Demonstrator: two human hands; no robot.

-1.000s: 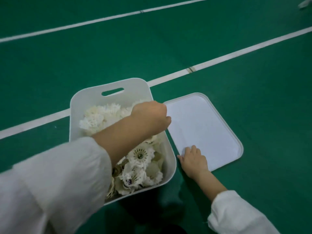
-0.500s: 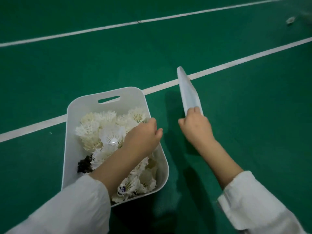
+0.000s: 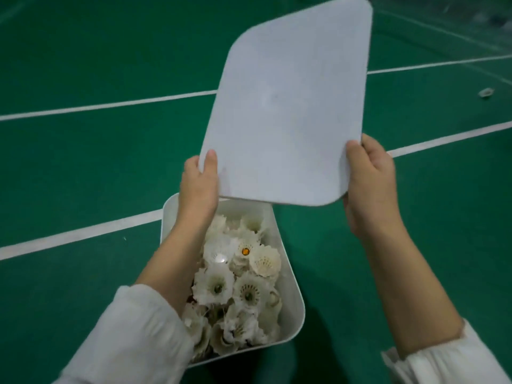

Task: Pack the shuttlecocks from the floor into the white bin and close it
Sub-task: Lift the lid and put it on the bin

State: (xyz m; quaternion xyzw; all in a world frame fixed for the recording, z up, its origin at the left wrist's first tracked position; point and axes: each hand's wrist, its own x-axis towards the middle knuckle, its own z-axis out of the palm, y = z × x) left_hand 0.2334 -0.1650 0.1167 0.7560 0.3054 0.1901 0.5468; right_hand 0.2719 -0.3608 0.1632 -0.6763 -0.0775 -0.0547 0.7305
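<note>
Shuttlecocks (image 3: 241,286) fill the white bin (image 3: 292,314) below the lid (image 3: 285,106) gripped by left hand (image 3: 198,187) and right hand (image 3: 371,184).

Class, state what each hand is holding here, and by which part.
Both hold the white lid, raised over the bin: left hand on its near left corner, right hand on its near right corner.

Behind lid (image 3: 282,106): bin (image 3: 292,303) far end, most fingers of left hand (image 3: 198,187) & right hand (image 3: 370,187). White obj (image 3: 485,92) right of lid: too small to ID.
</note>
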